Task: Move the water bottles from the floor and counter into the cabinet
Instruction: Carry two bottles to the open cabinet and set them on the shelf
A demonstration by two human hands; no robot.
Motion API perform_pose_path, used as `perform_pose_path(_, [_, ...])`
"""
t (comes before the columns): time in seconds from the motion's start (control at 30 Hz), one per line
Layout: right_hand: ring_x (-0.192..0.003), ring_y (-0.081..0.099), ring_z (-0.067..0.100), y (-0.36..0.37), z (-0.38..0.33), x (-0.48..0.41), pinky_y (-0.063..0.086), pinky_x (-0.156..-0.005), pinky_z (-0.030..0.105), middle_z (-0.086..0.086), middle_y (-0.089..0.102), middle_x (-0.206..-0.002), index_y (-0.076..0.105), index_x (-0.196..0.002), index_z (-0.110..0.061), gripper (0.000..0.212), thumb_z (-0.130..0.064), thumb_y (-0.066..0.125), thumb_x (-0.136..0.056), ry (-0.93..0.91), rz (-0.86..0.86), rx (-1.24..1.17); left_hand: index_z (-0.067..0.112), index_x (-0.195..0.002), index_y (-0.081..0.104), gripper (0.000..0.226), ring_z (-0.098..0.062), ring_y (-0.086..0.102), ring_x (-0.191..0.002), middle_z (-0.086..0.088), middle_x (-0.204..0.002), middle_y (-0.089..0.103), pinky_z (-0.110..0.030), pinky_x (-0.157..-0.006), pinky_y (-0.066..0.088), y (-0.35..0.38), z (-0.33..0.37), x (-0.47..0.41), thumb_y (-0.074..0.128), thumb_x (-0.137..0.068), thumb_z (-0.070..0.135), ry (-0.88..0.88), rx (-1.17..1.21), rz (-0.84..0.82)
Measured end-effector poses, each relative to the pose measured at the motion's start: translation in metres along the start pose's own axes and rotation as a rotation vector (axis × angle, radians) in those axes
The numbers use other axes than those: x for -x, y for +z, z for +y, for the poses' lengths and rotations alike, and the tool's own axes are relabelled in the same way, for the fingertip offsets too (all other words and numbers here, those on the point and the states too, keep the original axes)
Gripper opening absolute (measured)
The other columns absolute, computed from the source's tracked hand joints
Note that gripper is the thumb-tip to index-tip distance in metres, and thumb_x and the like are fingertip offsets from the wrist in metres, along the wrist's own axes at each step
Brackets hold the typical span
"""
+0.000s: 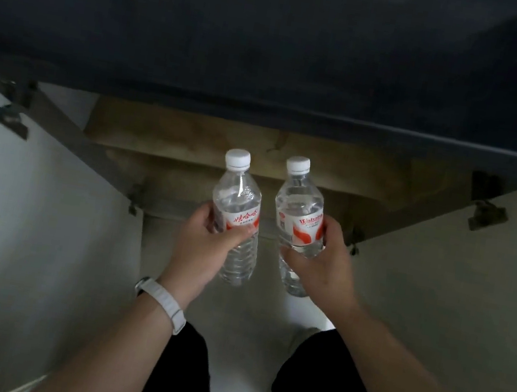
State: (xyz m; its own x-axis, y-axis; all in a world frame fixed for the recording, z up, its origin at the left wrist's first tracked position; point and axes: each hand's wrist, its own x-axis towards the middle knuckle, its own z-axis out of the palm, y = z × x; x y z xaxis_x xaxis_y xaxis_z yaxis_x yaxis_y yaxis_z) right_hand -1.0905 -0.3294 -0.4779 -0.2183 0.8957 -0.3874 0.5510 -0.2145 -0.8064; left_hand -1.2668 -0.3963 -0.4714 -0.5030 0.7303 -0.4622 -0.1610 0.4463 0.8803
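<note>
I hold two clear water bottles with white caps and red-and-white labels, one in each hand. My left hand [201, 248] grips the left bottle [239, 199] around its label. My right hand [320, 266] grips the right bottle [300, 202] the same way. Both bottles are roughly upright and tilted slightly away from me, side by side and apart. They hang above the floor in front of the open cabinet [190, 147], whose wooden shelf shows just beyond the caps. A white watch band sits on my left wrist.
Both cabinet doors stand open: the left door [28, 210] and the right door [457, 278], with hinges on their inner faces. A dark counter [274, 45] overhangs the cabinet. My dark-trousered legs [182, 370] stand on the pale floor [252, 313].
</note>
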Motion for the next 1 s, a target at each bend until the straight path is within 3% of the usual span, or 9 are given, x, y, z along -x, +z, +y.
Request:
perform_pose_path(0.17, [-0.093, 0.059, -0.015, 0.031, 0.058, -0.058, 0.049, -0.072, 0.011, -0.025, 0.060, -0.105, 0.040, -0.120, -0.042, 0.068, -0.018, 0.083, -0.074, -0.128, 0.046, -0.088, 0.026, -0.104, 0.071, 0.036, -0.003, 0.074, -0.085, 0.014, -0.093, 0.078, -0.012, -0.064, 0.052, 0.021, -0.058, -0.061, 0.086, -0.075, 0.011, 0.082, 0.043, 0.010])
perform_pose_path(0.3, [-0.090, 0.057, -0.021, 0.054, 0.092, -0.102, 0.047, -0.063, 0.006, -0.027, 0.060, -0.102, 0.041, -0.125, -0.041, 0.072, -0.017, 0.084, -0.072, -0.217, 0.052, -0.138, 0.024, -0.104, 0.072, 0.036, -0.005, 0.075, -0.085, 0.011, -0.093, 0.078, -0.014, -0.065, 0.053, 0.028, -0.093, -0.104, 0.085, -0.074, 0.008, 0.163, 0.080, 0.068])
perform_pose_path(0.43, [-0.097, 0.059, -0.013, 0.066, 0.108, -0.129, 0.048, -0.068, 0.008, -0.026, 0.059, -0.109, 0.042, -0.133, -0.037, 0.077, -0.018, 0.084, -0.072, -0.303, 0.048, -0.182, 0.025, -0.102, 0.073, 0.032, -0.007, 0.075, -0.088, 0.009, -0.095, 0.079, -0.022, -0.073, 0.055, 0.028, -0.106, -0.131, 0.083, -0.077, 0.007, 0.249, 0.108, 0.078])
perform_pose_path(0.63, [-0.093, 0.059, -0.017, 0.060, 0.090, -0.154, 0.046, -0.061, 0.003, -0.026, 0.063, -0.102, 0.046, -0.123, -0.040, 0.067, -0.018, 0.083, -0.072, -0.403, 0.095, -0.269, 0.018, -0.110, 0.073, 0.040, -0.016, 0.075, -0.095, 0.002, -0.101, 0.079, -0.029, -0.078, 0.056, 0.019, -0.078, -0.148, 0.083, -0.071, 0.014, 0.361, 0.138, 0.067])
perform_pose_path(0.73, [-0.094, 0.061, -0.012, 0.050, 0.065, -0.165, 0.050, -0.062, 0.010, -0.024, 0.064, -0.105, 0.047, -0.117, -0.044, 0.061, -0.028, 0.080, -0.069, -0.451, 0.087, -0.329, 0.017, -0.113, 0.072, 0.057, -0.019, 0.075, -0.097, 0.000, -0.103, 0.079, -0.035, -0.081, 0.057, 0.012, -0.049, -0.155, 0.082, -0.058, 0.031, 0.404, 0.156, 0.082])
perform_pose_path(0.83, [-0.093, 0.062, -0.012, 0.042, 0.040, -0.178, 0.049, -0.072, 0.017, -0.025, 0.064, -0.104, 0.047, -0.110, -0.049, 0.054, -0.030, 0.079, -0.070, -0.494, 0.098, -0.357, 0.016, -0.115, 0.071, 0.046, -0.021, 0.076, -0.094, -0.002, -0.102, 0.079, -0.035, -0.078, 0.058, 0.007, -0.021, -0.164, 0.082, -0.072, 0.024, 0.459, 0.170, 0.097])
perform_pose_path(0.9, [-0.087, 0.059, -0.018, 0.038, 0.026, -0.188, 0.047, -0.066, 0.012, -0.023, 0.063, -0.102, 0.046, -0.114, -0.046, 0.055, -0.028, 0.079, -0.074, -0.523, 0.123, -0.347, 0.017, -0.117, 0.070, 0.042, -0.019, 0.077, -0.092, 0.000, -0.102, 0.079, -0.038, -0.080, 0.059, 0.006, -0.005, -0.171, 0.081, -0.077, 0.024, 0.481, 0.181, 0.105])
perform_pose_path(1.0, [-0.082, 0.058, -0.018, 0.035, 0.004, -0.205, 0.044, -0.057, 0.006, -0.024, 0.059, -0.100, 0.044, -0.120, -0.041, 0.058, -0.027, 0.080, -0.076, -0.556, 0.130, -0.358, 0.020, -0.118, 0.070, 0.057, -0.019, 0.076, -0.097, 0.001, -0.105, 0.078, -0.045, -0.090, 0.057, 0.002, 0.013, -0.185, 0.089, -0.066, 0.034, 0.534, 0.146, 0.115])
